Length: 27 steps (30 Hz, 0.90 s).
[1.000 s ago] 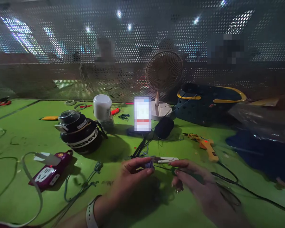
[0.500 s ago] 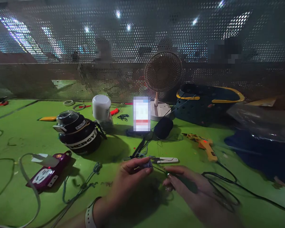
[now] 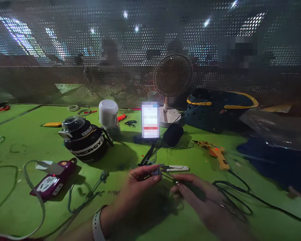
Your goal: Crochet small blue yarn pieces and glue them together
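My left hand (image 3: pixel 140 184) pinches a small bluish-purple crocheted piece (image 3: pixel 156 172) between thumb and fingertips. In my right hand (image 3: pixel 193 192) is a crochet hook (image 3: pixel 168 177); its thin shaft points left and meets the piece, while the grip is mostly hidden by my fingers. Whether the tip is through a stitch is too small to tell. Just beyond my hands lies a white-handled pair of snips (image 3: pixel 177 168). A ball of dark yarn (image 3: pixel 173 135) sits farther back, with thin strands running near it.
Behind stand a lit phone (image 3: pixel 150 120), a fan (image 3: pixel 172 75) and a dark basket (image 3: pixel 215 113). A yellow glue gun (image 3: pixel 219 155) with its cord lies right. On the left are a black bottle (image 3: pixel 85 140), a white jar (image 3: pixel 108 112) and a purple power strip (image 3: pixel 52 180) with cables.
My right hand and the hook have shifted slightly left toward the crocheted piece. Both hands keep their grips. The whole view has shifted a little.
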Available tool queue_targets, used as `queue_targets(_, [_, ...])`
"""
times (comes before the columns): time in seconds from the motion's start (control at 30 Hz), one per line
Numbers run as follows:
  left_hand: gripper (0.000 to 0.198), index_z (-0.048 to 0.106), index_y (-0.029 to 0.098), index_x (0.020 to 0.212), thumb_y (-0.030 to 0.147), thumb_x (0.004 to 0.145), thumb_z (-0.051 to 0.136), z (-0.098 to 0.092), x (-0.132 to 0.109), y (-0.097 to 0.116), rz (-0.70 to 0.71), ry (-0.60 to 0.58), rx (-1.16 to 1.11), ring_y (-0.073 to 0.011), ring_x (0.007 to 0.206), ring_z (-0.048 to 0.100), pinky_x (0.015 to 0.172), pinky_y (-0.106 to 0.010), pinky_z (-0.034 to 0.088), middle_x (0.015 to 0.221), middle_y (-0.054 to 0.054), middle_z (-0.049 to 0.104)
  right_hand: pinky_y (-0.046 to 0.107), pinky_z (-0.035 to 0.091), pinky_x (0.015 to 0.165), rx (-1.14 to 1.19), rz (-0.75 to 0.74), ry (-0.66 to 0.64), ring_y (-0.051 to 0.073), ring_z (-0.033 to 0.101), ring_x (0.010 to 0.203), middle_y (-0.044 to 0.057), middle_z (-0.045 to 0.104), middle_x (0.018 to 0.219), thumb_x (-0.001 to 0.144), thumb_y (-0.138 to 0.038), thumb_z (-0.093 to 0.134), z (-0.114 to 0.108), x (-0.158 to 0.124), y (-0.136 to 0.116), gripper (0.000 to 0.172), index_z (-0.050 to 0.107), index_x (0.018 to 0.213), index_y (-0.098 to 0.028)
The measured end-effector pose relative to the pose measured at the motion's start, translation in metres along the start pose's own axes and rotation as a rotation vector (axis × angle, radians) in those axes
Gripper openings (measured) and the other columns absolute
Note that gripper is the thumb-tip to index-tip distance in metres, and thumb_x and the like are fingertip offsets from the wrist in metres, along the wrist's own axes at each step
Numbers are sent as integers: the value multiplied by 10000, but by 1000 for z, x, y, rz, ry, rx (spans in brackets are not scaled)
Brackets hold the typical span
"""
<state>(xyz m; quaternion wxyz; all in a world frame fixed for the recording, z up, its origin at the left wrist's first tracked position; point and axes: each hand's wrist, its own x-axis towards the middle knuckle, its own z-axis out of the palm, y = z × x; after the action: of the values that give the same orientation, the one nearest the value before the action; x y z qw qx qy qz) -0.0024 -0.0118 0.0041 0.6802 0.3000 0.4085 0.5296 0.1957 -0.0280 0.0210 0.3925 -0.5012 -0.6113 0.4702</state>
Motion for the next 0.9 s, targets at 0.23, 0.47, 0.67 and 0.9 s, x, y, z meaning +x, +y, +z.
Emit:
queue_targets(0.23, [256,774,189,875,153,637,861,10,-7,7,-124,-71,-288,-108,709,708,749,-205,534,779,-20,790,331,600,771,47,-31,64,227,740,800,34,785,874,839,-387,660,9,-1,2,221,733,1027,-298])
queue_targets(0.47, [236,766,176,870,138,653,849,9,-8,5,-155,-65,-387,-130,779,716,778,-224,535,851,-39,792,297,619,692,3,-59,97,229,745,736,27,787,802,812,-410,673,12,0,2,224,751,989,-297])
queue_targets(0.67, [202,758,180,892,121,706,807,6,-7,1,-168,-107,-460,-142,789,713,761,-245,542,880,-49,786,311,617,718,-21,-69,114,226,744,731,34,787,814,806,-428,675,9,0,0,230,757,972,-293])
queue_targets(0.9, [181,766,181,897,106,733,778,8,-11,2,-181,-207,-482,-147,777,716,770,-258,543,855,-57,791,317,623,700,-14,-77,96,238,747,727,40,788,818,796,-445,687,6,-1,-4,217,765,944,-308])
